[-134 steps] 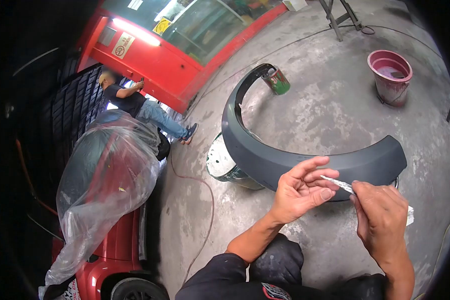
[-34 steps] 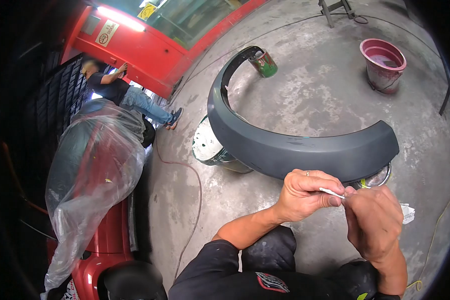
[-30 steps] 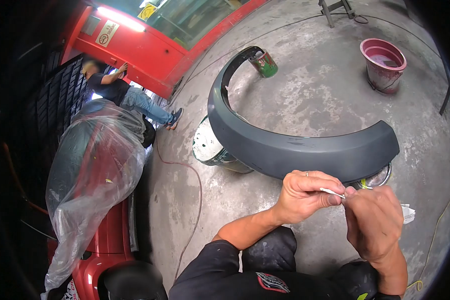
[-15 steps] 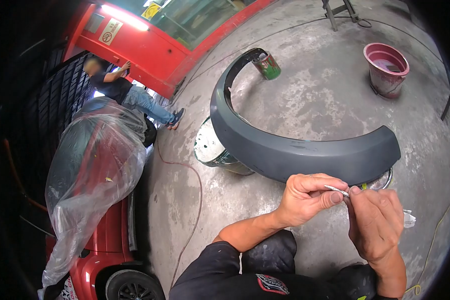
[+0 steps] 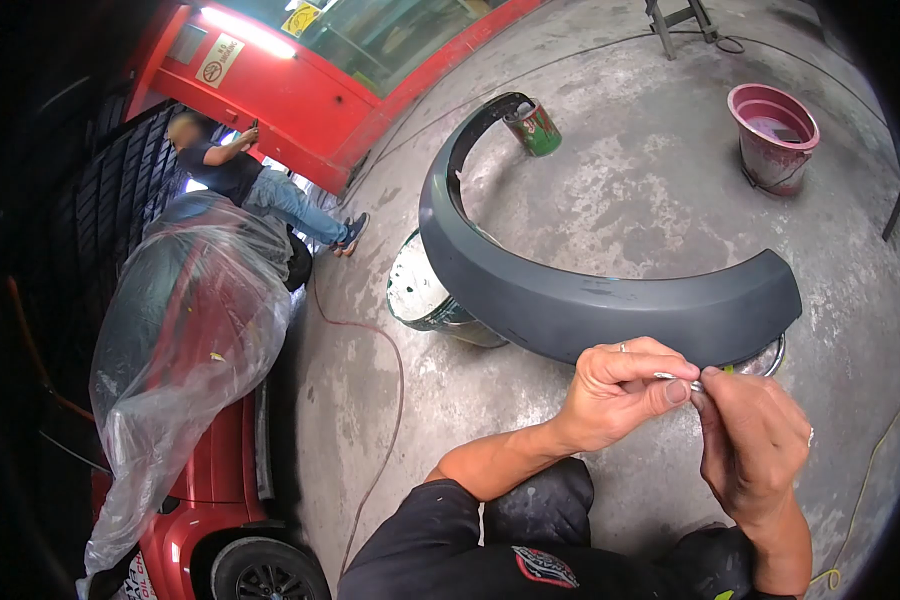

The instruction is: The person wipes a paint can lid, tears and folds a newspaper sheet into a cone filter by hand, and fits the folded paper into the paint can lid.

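Observation:
My left hand pinches a small pale folded or rolled piece between thumb and index finger. The fingertips of my right hand close on its other end. The piece is mostly covered by fingers, so its kind cannot be made out. Just beyond my hands lies a dark grey curved fender flare, with small scuffs along its face. Its far end rests on a green can, and its left side on a white-topped bucket. A round metal rim shows under its right end.
A reddish bucket stands on the concrete floor at the right, near a metal stand. On the left is a red car under plastic sheeting. A person stands beyond it. A hose crosses the floor.
My fingers have shifted a little around the pale piece, which now shows a shorter, rolled-looking end. My right hand has moved slightly and hides most of a white scrap behind it.

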Demonstrator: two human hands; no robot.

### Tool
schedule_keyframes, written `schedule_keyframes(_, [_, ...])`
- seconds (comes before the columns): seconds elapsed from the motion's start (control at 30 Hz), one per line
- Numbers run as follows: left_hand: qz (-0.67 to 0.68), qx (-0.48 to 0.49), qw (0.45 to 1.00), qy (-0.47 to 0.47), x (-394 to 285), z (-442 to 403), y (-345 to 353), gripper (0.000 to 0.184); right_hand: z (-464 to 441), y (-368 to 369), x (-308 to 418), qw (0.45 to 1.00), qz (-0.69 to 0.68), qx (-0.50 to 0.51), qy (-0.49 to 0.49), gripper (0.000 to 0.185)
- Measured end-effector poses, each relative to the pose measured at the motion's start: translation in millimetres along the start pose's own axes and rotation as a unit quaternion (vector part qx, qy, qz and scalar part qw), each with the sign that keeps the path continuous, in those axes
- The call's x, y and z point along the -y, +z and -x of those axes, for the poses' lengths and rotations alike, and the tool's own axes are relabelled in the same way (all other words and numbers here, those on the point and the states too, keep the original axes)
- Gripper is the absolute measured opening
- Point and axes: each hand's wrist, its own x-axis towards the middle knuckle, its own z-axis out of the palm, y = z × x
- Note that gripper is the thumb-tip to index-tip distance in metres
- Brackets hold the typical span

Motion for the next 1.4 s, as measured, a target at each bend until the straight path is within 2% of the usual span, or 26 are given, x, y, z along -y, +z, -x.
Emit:
schedule_keyframes(0.1, [-0.018, -0.014, 1.000, 0.005, 1, 0, 2, 0.021, 0, -1, -1, 1.000, 0.003, -0.009, -0.003, 0.027])
schedule_keyframes(0.37, [0.046, -0.017, 0.999, -0.023, 7, 0, 1, 0.020, -2, -3, 2, 0.999, 0.019, 0.011, -0.026, 0.027])
schedule_keyframes(0.6, [-0.007, 0.006, 1.000, 0.018, 8, 0, -1, 0.019, -6, -1, 5, 0.998, -0.062, -0.003, 0.028, 0.030])
schedule_keyframes(0.7, [0.017, -0.006, 1.000, -0.005, 10, 4, 1, 0.019, -6, -1, 4, 0.998, -0.065, -0.002, 0.025, 0.030])
schedule_keyframes(0.77, [0.109, -0.009, 0.994, -0.010, 15, 4, 2, 0.019, -6, -1, 3, 0.998, -0.065, -0.003, 0.019, 0.031])
schedule_keyframes(0.87, [0.121, 0.006, 0.993, 0.008, 16, 2, 1, 0.019, -6, -2, 5, 0.998, -0.063, -0.002, 0.006, 0.031])
schedule_keyframes(0.97, [0.101, 0.016, 0.994, 0.024, 13, 1, 2, 0.018, -6, -2, 7, 0.996, -0.082, -0.001, 0.020, 0.031])
schedule_keyframes(1.13, [0.086, 0.004, 0.996, 0.006, 6, 2, 3, 0.018, -2, 1, 9, 0.982, -0.149, -0.022, 0.112, 0.035])
schedule_keyframes(1.3, [0.099, -0.020, 0.995, -0.026, 0, 2, 5, 0.019, -5, 2, 9, 0.989, -0.112, -0.039, 0.084, 0.036])
schedule_keyframes(1.4, [0.034, -0.007, 0.999, 0.026, 2, 1, 1, 0.019, -5, 1, 12, 0.992, -0.099, -0.030, 0.078, 0.035])
